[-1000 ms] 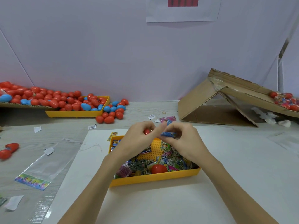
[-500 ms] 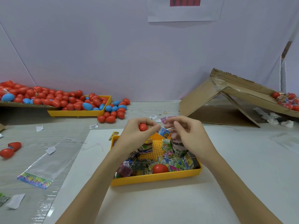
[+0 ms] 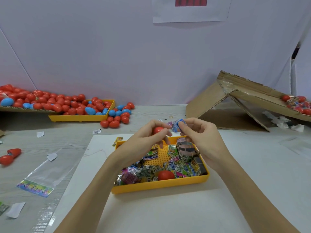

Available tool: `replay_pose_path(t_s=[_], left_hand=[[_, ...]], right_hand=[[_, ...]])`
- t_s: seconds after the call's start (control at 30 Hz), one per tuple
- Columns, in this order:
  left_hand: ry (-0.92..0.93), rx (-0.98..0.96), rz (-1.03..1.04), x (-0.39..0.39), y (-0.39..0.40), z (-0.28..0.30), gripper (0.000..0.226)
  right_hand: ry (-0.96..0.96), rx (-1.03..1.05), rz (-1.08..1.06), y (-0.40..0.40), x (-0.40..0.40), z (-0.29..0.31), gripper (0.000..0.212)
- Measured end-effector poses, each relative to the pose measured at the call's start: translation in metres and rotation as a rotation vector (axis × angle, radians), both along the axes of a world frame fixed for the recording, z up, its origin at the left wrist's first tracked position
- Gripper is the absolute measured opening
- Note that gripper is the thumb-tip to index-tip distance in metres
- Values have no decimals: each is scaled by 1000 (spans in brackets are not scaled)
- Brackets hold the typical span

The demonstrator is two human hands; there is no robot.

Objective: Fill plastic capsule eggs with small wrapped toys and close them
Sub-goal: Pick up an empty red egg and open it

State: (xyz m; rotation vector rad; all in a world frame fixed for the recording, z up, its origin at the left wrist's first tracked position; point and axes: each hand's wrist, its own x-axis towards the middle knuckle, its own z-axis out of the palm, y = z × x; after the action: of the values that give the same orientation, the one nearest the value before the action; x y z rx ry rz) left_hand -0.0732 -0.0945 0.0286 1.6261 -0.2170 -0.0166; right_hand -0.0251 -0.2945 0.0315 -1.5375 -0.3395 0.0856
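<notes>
Red egg half (image 3: 158,130) gripped in left hand (image 3: 148,140), blue wrapped toy (image 3: 177,126) pinched by right hand (image 3: 200,140) above the yellow tray (image 3: 159,186); a crinkly wrapper could jam the rim.

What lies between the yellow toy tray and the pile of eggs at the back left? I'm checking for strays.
In the head view, between toy tray and egg pile: a small barcode label on grey table.
</notes>
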Motion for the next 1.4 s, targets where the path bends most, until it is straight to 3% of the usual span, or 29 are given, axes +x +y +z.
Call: replay_pose_path(t_s=[0.07, 0.17, 0.43, 1.03, 1.4], left_hand=[[-52, 81, -18, -2, 1, -1, 34], [-79, -13, 47, -4, -3, 3, 50], [-213, 55, 260, -5, -10, 9, 40], [-237, 55, 230, -2, -8, 5, 40], [-259, -52, 208, -2, -9, 4, 38]], right_hand=[[-4, 7, 2, 0, -1, 1, 23], [-2, 7, 11, 1, -2, 1, 19], [-31, -47, 6, 3, -6, 1, 19], [-54, -98, -22, 5, -14, 6, 22], [-58, -89, 5, 8, -15, 5, 22]])
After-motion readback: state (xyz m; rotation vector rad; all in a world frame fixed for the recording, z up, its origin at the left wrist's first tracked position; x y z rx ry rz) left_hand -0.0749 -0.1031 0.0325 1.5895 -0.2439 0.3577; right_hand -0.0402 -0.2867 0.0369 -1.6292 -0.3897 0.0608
